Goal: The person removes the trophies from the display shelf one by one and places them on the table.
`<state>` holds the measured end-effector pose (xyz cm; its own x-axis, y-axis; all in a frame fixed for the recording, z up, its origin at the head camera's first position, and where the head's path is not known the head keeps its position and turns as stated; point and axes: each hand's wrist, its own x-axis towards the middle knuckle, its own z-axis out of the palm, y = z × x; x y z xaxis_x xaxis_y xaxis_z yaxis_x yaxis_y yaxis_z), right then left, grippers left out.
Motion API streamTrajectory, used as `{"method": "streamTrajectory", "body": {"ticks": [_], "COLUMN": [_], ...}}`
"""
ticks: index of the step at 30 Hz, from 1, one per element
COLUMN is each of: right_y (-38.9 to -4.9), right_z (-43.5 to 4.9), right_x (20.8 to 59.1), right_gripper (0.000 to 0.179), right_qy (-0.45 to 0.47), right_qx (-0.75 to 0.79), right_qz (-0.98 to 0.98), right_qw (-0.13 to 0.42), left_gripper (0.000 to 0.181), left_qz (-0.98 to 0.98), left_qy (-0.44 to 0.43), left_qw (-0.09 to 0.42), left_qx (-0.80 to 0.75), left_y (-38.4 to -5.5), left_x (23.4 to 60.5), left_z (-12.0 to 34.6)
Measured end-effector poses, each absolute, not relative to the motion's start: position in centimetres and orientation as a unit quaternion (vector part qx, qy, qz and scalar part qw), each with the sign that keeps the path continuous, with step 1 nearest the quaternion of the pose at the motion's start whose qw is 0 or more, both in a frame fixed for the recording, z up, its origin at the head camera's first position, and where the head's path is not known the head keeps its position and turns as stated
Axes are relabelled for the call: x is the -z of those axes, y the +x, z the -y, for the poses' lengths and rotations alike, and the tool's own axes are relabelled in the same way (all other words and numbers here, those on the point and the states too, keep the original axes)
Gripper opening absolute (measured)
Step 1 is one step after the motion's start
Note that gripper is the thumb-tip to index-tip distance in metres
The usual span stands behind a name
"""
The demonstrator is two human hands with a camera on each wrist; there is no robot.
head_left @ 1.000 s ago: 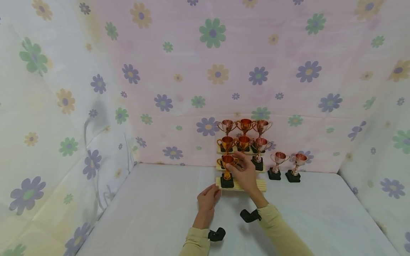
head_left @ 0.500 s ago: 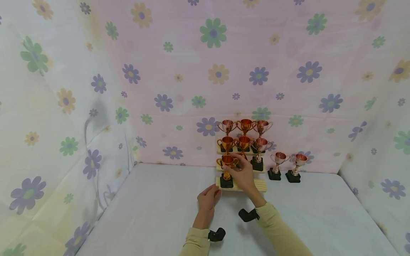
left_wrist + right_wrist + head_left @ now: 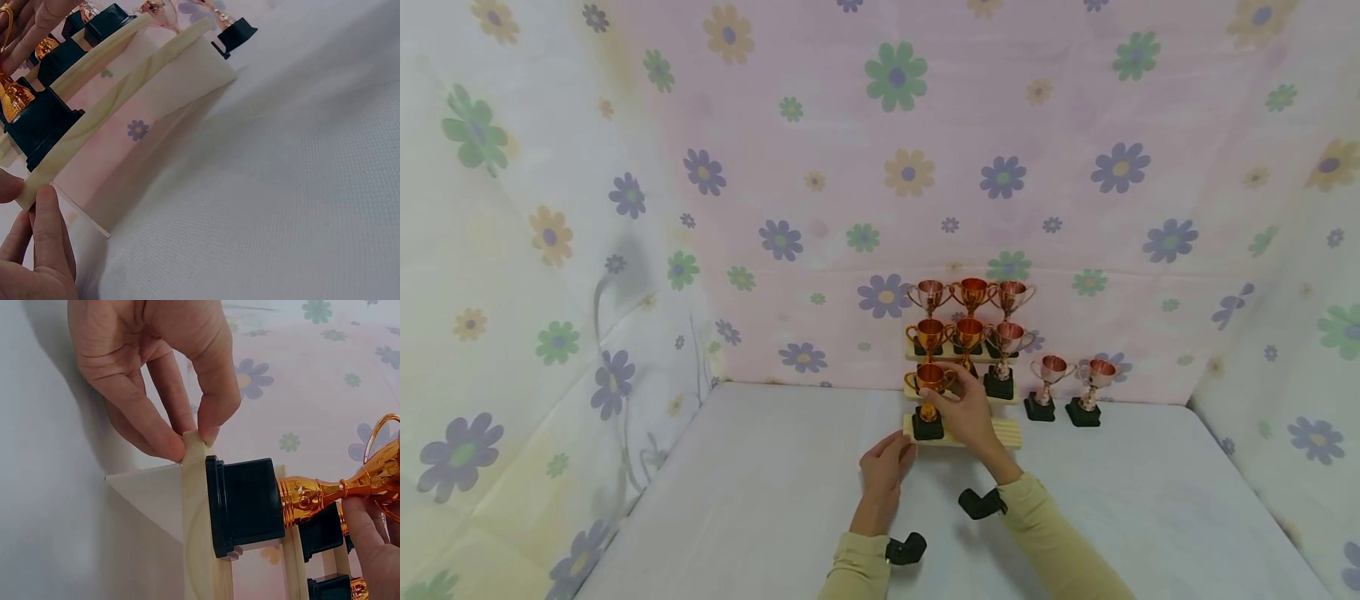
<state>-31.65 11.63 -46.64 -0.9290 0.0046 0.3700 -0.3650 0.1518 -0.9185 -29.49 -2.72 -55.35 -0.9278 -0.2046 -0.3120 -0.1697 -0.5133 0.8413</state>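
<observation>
A shiny gold two-handled trophy cup on a square black base [image 3: 300, 497] is seated upright at the left end of the lowest tier of a pale wooden three-step stand [image 3: 1009, 434]. Its bowl and stem are pinched by the right hand [image 3: 967, 414]; the stand's front left corner is gripped between the thumb and fingers of the left hand [image 3: 882, 468]. On the middle tier two gold trophies [image 3: 929, 333] and one rose-gold trophy [image 3: 1007, 337] are held; on the top, one gold trophy [image 3: 972, 292] is flanked by two rose-gold trophies [image 3: 929, 292]. Two more rose-gold trophies [image 3: 1040, 407] are placed on the white-covered table [image 3: 760, 475], right of the stand.
</observation>
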Motion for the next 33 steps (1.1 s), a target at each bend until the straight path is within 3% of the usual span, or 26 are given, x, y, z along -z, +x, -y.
{"method": "streamTrajectory", "body": {"ticks": [17, 33], "right_y": [-30.1, -26.1], "right_z": [-12.8, -16.4], "right_x": [47.3, 47.0], "right_gripper": [0.048, 0.050], "right_qy": [0.145, 0.158], "right_qx": [-0.624, -0.577], "right_qz": [0.750, 0.779], "right_qw": [0.164, 0.185], "left_gripper": [0.036, 0.036], "left_qz": [0.489, 0.486], "left_qy": [0.177, 0.178], "left_qw": [0.022, 0.038], "left_qx": [0.854, 0.855], "left_y": [-29.2, -29.6], "left_x": [55.1, 55.5], "left_z": [2.6, 2.5]}}
